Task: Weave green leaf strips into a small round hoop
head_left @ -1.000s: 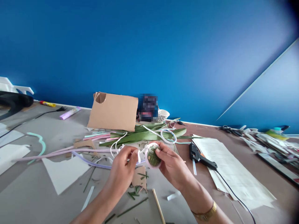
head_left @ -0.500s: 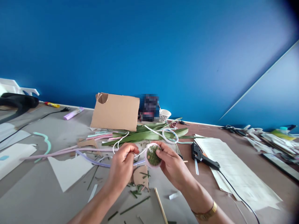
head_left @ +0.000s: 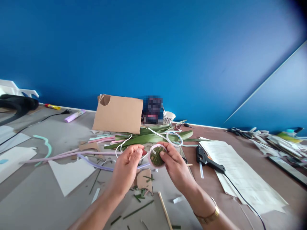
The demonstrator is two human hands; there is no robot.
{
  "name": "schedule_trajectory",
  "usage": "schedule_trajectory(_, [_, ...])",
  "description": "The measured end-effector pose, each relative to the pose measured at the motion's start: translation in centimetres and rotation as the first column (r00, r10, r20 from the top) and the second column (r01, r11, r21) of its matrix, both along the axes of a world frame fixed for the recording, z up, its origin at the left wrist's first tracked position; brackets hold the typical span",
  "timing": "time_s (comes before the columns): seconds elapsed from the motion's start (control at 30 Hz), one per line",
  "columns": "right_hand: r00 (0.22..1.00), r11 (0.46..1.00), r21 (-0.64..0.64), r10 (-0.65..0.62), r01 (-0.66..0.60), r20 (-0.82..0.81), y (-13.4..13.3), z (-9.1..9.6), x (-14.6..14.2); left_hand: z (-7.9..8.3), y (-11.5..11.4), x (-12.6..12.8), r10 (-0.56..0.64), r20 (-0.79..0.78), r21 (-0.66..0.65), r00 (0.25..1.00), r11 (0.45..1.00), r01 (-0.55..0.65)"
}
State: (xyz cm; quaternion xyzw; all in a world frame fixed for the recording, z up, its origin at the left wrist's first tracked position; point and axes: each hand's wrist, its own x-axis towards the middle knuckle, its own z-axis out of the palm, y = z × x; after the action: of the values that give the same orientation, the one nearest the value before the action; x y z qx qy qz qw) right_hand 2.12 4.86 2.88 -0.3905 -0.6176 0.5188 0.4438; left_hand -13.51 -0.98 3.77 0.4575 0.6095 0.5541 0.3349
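My right hand (head_left: 175,163) pinches a small round disc (head_left: 157,159) by its right edge, thumb on the face. Green leaf bits cover the disc, and a pale pink-white strip forms its rim. A narrow white strip (head_left: 117,150) runs from the disc's left side to my left hand (head_left: 128,163) and loops up behind it. The left thumb and fingers are closed around this strip, though the exact grip is partly hidden. Beneath the hands lie a cut cardboard piece (head_left: 144,180) and scattered leaf clippings (head_left: 139,197).
A black glue gun (head_left: 209,161) lies on papers (head_left: 242,172) at the right, its cord trailing forward. Long green leaves (head_left: 144,138) and coloured strips (head_left: 72,154) spread behind my hands. Cardboard (head_left: 118,113) and a patterned cup (head_left: 169,118) stand by the blue wall. A wooden stick (head_left: 165,209) lies in front.
The left thumb has straightened and shows more clearly, with the hand turned slightly. The disc has tilted a little in my right hand and looks darker.
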Motion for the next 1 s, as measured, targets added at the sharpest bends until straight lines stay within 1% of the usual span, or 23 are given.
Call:
schedule_trajectory(0.07, [0.998,1.0,0.0,-0.004,0.004,0.067,-0.3,0.1,0.0,-0.1,0.1,0.0,-0.03,0.134,-0.034,0.991,0.999,0.035])
schedule_trajectory(0.17, [0.994,0.996,0.082,0.013,-0.022,0.112,-0.7,0.2,-0.2,-0.4,0.3,-0.1,-0.089,0.298,-0.045,0.95,0.993,0.107])
schedule_trajectory(0.23, [0.991,0.992,0.117,0.029,-0.045,0.132,-1.0,0.3,-0.3,-0.5,0.4,0.0,-0.107,0.343,-0.07,0.933,0.988,0.139])
schedule_trajectory(0.33, [0.985,0.989,0.134,0.039,-0.062,0.17,-1.2,0.2,-0.3,-0.4,0.3,0.2,-0.115,0.36,-0.083,0.926,0.985,0.154])
schedule_trajectory(0.43, [0.975,0.983,0.171,0.022,-0.061,0.222,-1.4,0.2,-0.5,-0.2,0.3,0.4,-0.152,0.33,-0.064,0.932,0.981,0.183])
schedule_trajectory(0.53, [0.955,0.963,0.262,-0.011,-0.07,0.298,-1.8,0.1,-0.6,-0.3,0.5,0.5,-0.179,0.245,-0.062,0.953,0.978,0.199])
schedule_trajectory(0.6, [0.932,0.927,0.365,-0.053,-0.087,0.357,-2.2,-0.2,-0.8,-0.5,0.6,0.6,-0.166,0.139,-0.089,0.976,0.98,0.179])
schedule_trajectory(0.67, [0.906,0.869,0.482,-0.114,-0.107,0.408,-2.5,-0.6,-0.9,-0.6,0.7,0.6,-0.143,0.026,-0.118,0.989,0.982,0.145])
schedule_trajectory(0.7, [0.895,0.838,0.533,-0.144,-0.116,0.421,-2.6,-0.7,-1.0,-0.7,0.7,0.6,-0.137,-0.005,-0.125,0.991,0.983,0.135])
schedule_trajectory(0.73, [0.889,0.812,0.571,-0.168,-0.121,0.427,-2.6,-0.9,-1.0,-0.7,0.6,0.6,-0.14,-0.003,-0.121,0.99,0.983,0.139])
schedule_trajectory(0.77, [0.886,0.798,0.592,-0.185,-0.118,0.426,-2.6,-1.0,-1.1,-0.7,0.6,0.6,-0.155,0.036,-0.108,0.987,0.982,0.158])
schedule_trajectory(0.8, [0.886,0.794,0.599,-0.199,-0.104,0.418,-2.4,-1.1,-1.1,-0.6,0.6,0.6,-0.182,0.104,-0.092,0.978,0.977,0.191])
schedule_trajectory(0.87, [0.895,0.807,0.589,-0.227,-0.048,0.383,-2.1,-1.1,-1.0,-0.4,0.5,0.6,-0.223,0.271,-0.053,0.936,0.968,0.245])
schedule_trajectory(0.93, [0.905,0.826,0.563,-0.246,0.009,0.347,-1.8,-1.0,-1.0,-0.2,0.4,0.7,-0.211,0.395,-0.038,0.894,0.969,0.245])
schedule_trajectory(1.0, [0.915,0.838,0.544,-0.248,0.038,0.318,-1.6,-0.8,-1.0,-0.3,0.4,0.9,-0.173,0.444,-0.053,0.879,0.974,0.219])
